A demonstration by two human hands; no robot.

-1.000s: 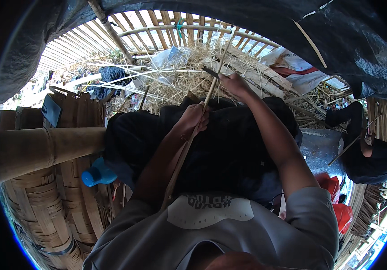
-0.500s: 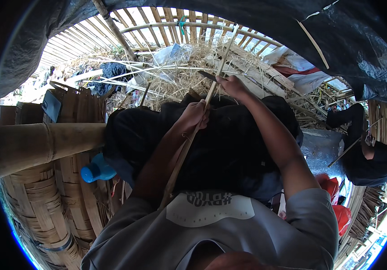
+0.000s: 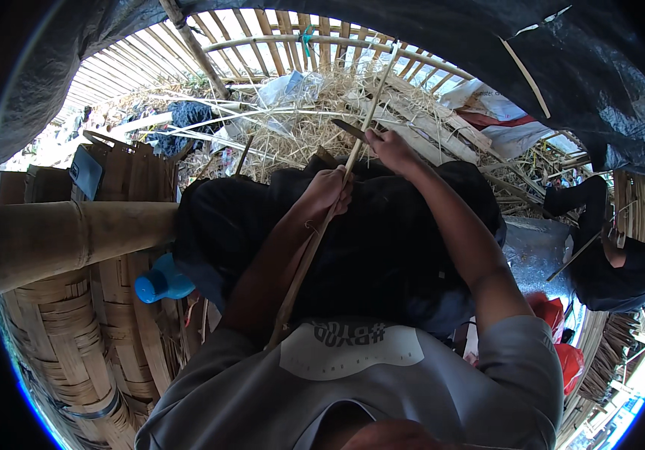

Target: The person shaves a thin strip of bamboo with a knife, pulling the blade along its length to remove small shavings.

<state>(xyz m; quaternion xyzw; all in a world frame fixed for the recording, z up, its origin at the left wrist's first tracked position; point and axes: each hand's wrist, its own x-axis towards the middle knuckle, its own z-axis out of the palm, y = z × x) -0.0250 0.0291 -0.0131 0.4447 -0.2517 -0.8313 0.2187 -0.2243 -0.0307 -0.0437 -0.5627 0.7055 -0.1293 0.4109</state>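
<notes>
A long, thin bamboo strip (image 3: pixel 374 105) slants from beside my chest, across my dark-clothed lap, to the slatted far side. My left hand (image 3: pixel 328 189) is closed round it near its middle, above my knees. Farther along, my right hand (image 3: pixel 391 151) grips a knife, its handle hidden in my fingers. The dark knife blade (image 3: pixel 349 128) points left and crosses the strip, apparently against it. Whether the edge bites into the bamboo is too small to tell.
A thick bamboo pole (image 3: pixel 75 236) juts in from the left above woven bamboo baskets (image 3: pixel 60 322). A blue plastic bottle (image 3: pixel 163 280) is beside my left thigh. Straw and shavings (image 3: pixel 285 146) lie ahead. At right sits another person (image 3: pixel 611 274) holding a thin stick; red bags (image 3: pixel 568 364) are nearer.
My right hand and the knife have shifted slightly toward me along the strip. My left hand keeps its place on the bamboo.
</notes>
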